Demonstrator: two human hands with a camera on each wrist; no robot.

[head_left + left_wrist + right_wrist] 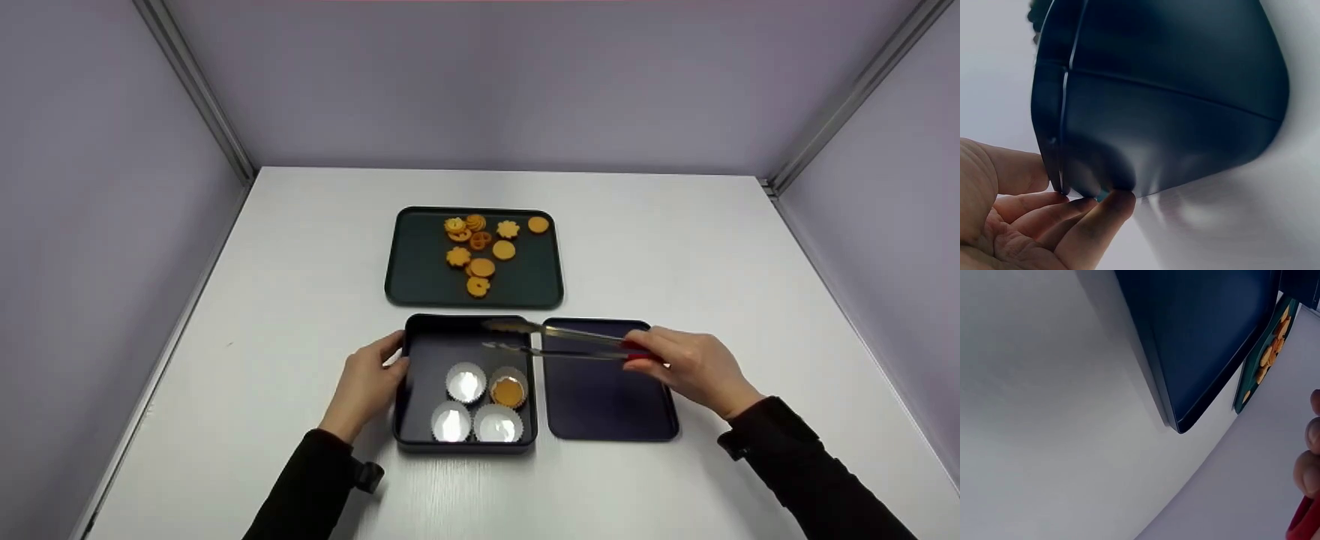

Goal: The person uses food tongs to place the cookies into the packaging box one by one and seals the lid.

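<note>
My left hand (367, 386) rests its fingertips against the left outer wall of a dark square box (465, 448); in the left wrist view the fingers (1114, 211) are at its side near the rim. Inside the box are several pleated paper cups (466, 382), and the one at right holds a round cookie (508, 392). My right hand (694, 364) grips metal tongs (581, 355) by their red handle (1306, 517). The tong arms stand apart, their tips over the back right of the box, with nothing seen between them.
Behind the box, a dark green tray (412, 277) carries several cookies and biscuits (482, 268) of different shapes. A flat dark blue lid or tray (611, 405) lies right beside the box, partly under the tongs. Pale panels (487, 90) enclose the white table (300, 262).
</note>
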